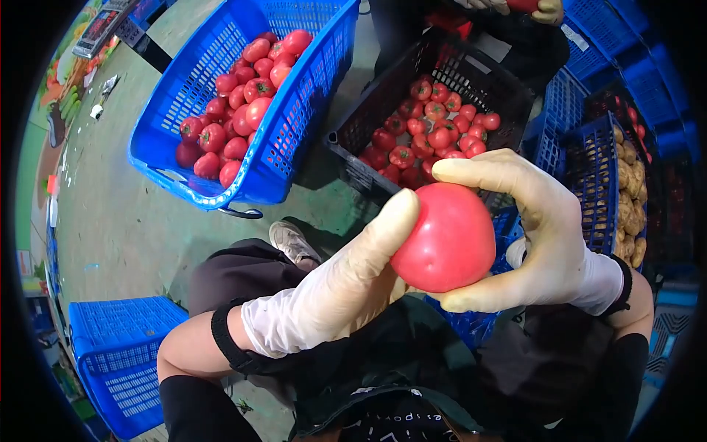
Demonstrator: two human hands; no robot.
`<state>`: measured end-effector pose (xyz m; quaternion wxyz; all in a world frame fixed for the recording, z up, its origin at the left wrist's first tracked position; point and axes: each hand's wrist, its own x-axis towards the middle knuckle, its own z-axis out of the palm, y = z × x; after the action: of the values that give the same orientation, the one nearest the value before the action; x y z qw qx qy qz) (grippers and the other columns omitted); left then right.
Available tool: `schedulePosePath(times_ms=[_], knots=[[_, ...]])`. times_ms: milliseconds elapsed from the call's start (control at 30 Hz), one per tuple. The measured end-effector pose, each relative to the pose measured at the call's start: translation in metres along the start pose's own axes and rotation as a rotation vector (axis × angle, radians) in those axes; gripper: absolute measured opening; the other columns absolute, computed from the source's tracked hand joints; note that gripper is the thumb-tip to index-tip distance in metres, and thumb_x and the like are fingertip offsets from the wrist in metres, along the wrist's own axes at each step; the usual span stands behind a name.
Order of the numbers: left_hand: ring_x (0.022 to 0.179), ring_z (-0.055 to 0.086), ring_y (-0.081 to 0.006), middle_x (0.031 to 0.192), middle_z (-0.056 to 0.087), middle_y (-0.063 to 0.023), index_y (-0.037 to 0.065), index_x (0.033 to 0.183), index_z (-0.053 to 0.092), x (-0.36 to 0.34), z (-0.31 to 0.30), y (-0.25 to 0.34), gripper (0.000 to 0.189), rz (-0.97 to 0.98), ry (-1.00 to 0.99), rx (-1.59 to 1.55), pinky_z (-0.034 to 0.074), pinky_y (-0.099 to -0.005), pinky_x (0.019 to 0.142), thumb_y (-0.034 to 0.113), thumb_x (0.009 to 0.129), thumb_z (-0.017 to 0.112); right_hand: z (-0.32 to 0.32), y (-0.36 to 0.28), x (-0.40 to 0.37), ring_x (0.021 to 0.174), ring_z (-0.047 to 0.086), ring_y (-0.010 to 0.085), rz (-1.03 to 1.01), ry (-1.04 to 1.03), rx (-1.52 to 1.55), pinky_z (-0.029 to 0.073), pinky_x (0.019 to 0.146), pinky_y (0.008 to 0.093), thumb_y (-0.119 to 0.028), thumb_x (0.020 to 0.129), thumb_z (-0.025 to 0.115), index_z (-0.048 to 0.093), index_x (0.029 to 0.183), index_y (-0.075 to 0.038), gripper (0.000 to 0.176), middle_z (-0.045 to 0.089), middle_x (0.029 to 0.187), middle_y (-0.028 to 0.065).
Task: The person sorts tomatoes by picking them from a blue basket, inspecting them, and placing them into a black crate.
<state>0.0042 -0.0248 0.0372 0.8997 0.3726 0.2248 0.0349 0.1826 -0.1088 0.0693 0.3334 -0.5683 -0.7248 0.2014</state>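
Note:
A large pinkish-red tomato [444,239] is held up in front of my body between both hands. My right hand [541,228], in a pale glove, grips it from the right, a finger at the top and the thumb at its lower edge. My left hand [335,287], gloved too, presses its thumb to the tomato's left side; its other fingers are mostly hidden underneath. Beyond my hands, a black crate [364,163] holds many smaller tomatoes [442,136]. To its left stands a blue basket [166,158] with more tomatoes [236,118].
Another person's gloved hands [549,10] show at the top, past the black crate. Potatoes [628,191] fill a blue crate at right, near stacked blue crates [648,88]. A blue basket [129,361] sits lower left. A scale [103,29] is at upper left.

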Motion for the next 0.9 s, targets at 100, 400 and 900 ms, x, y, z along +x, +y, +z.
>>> schedulePosePath(times_ms=[100, 400, 900], knots=[[0.115, 0.053, -0.0236, 0.127, 0.051, -0.0118, 0.01, 0.132, 0.04, 0.0, -0.01, -0.005, 0.079, 0.014, -0.042, -0.07, 0.043, -0.0404, 0.097, 0.072, 0.084, 0.032, 0.006, 0.004, 0.001, 0.101, 0.057, 0.0237, 0.08, -0.023, 0.189, 0.046, 0.086, 0.0322, -0.022, 0.05, 0.089, 0.054, 0.117, 0.002, 0.08, 0.058, 0.112, 0.0147], [0.113, 0.049, -0.0163, 0.121, 0.051, -0.0076, 0.005, 0.131, 0.037, -0.009, -0.02, -0.007, 0.07, 0.131, -0.204, 0.059, 0.04, -0.0323, 0.097, 0.054, 0.084, 0.052, 0.005, 0.006, 0.005, 0.103, 0.056, 0.0297, -0.364, 0.05, -0.259, 0.045, 0.087, 0.0375, -0.017, 0.056, 0.086, 0.052, 0.117, 0.0, 0.071, 0.057, 0.114, 0.0156], [0.118, 0.047, -0.0273, 0.128, 0.044, -0.0166, 0.008, 0.136, 0.026, -0.016, -0.01, -0.011, 0.087, 0.165, -0.131, -0.036, 0.037, -0.0425, 0.099, 0.033, 0.07, 0.079, 0.012, 0.009, 0.001, 0.104, 0.055, 0.0336, -0.27, 0.013, -0.153, 0.044, 0.089, 0.0412, -0.019, 0.061, 0.082, 0.056, 0.109, -0.004, 0.057, 0.057, 0.115, 0.0175]])
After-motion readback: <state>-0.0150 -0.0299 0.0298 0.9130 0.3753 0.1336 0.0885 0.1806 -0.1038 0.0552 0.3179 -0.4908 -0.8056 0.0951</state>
